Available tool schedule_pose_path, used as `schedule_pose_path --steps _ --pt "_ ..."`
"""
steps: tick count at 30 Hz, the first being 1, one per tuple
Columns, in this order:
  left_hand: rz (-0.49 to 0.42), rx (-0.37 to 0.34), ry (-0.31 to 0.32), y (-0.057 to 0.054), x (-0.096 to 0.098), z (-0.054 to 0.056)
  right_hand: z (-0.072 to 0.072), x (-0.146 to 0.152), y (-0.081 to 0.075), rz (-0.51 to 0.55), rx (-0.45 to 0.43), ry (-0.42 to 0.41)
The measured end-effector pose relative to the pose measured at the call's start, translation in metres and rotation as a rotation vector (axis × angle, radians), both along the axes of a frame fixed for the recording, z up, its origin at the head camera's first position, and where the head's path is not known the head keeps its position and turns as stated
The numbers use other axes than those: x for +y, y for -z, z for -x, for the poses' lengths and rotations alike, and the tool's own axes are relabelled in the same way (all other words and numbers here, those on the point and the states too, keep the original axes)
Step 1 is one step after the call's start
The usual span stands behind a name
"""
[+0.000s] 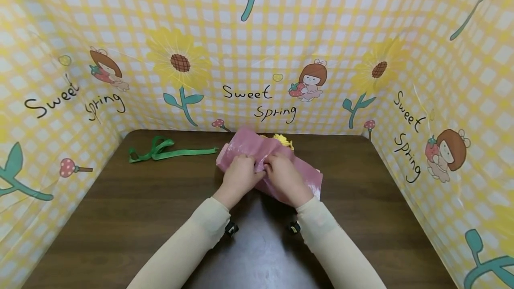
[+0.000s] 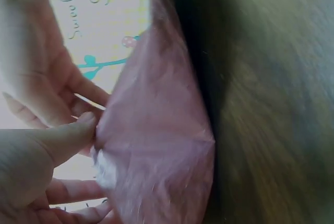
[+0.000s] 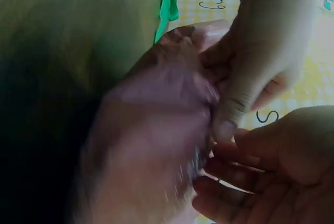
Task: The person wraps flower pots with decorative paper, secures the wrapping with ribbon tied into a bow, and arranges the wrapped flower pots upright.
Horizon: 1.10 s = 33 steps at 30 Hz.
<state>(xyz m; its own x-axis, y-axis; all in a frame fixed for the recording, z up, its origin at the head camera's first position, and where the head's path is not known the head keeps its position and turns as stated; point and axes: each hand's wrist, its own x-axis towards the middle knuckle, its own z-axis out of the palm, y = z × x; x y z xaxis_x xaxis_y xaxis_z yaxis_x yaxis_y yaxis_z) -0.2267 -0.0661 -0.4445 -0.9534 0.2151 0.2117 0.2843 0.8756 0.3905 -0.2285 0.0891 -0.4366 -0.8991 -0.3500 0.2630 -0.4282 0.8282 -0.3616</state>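
Shiny pink wrapping paper (image 1: 249, 142) lies bunched towards the back of the table, creased and folded over. On its near left side my left hand (image 1: 241, 173) pinches the paper. My right hand (image 1: 283, 171) pinches it just to the right, the fingertips of both hands close together. In the left wrist view, the left thumb (image 2: 78, 132) presses on the paper's edge. The right hand (image 3: 282, 166) has its fingers bent at the paper in the right wrist view, where the paper is blurred. A frilly yellow thing (image 1: 283, 139) shows behind the paper, mostly hidden.
A green ribbon (image 1: 156, 150) with a looped bow lies at the back left of the dark wooden table (image 1: 160, 217). Yellow checked cloth (image 1: 241, 48) with printed flowers and lettering walls in the back and both sides.
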Motion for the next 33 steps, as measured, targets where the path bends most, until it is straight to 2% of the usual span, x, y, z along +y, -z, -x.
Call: schedule_pose_path --steps 4,9,11,13,16,18,20,22,23,25,27,29,33 --pt "-0.025 -0.038 0.051 -0.002 -0.005 -0.002 -0.005 -0.006 0.007 0.02 0.037 0.073" --pt "-0.055 -0.083 0.067 0.0 -0.011 -0.003 -0.006 -0.012 0.016 0.042 0.14 0.125" --pt "-0.085 -0.085 0.077 0.001 -0.016 -0.004 -0.006 -0.015 0.021 0.047 0.172 0.135" --pt "-0.116 -0.059 0.073 0.0 -0.022 -0.007 -0.007 -0.016 0.026 0.056 0.196 0.142" --pt "-0.159 0.025 -0.001 -0.003 -0.036 -0.009 -0.007 -0.018 0.031 0.083 0.219 0.151" --pt "-0.182 0.085 -0.098 -0.006 -0.048 -0.008 -0.006 -0.019 0.033 0.098 0.229 0.151" --pt "-0.194 0.098 -0.2 -0.008 -0.062 -0.007 -0.007 -0.021 0.033 0.111 0.226 0.147" --pt "-0.2 0.028 -0.266 -0.01 -0.076 -0.006 -0.007 -0.022 0.034 0.115 0.22 0.144" --pt "-0.208 -0.042 -0.277 -0.01 -0.083 -0.005 -0.007 -0.022 0.034 0.116 0.214 0.143" --pt "-0.236 -0.197 -0.259 -0.009 -0.095 -0.003 -0.008 -0.023 0.035 0.123 0.206 0.14" --pt "-0.287 -0.325 -0.211 -0.007 -0.105 -0.001 -0.008 -0.024 0.036 0.131 0.204 0.135" --pt "-0.348 -0.39 -0.165 -0.003 -0.112 0.002 -0.008 -0.024 0.037 0.137 0.213 0.122" --pt "-0.422 -0.413 -0.121 -0.002 -0.122 0.002 -0.008 -0.024 0.04 0.14 0.246 0.089"
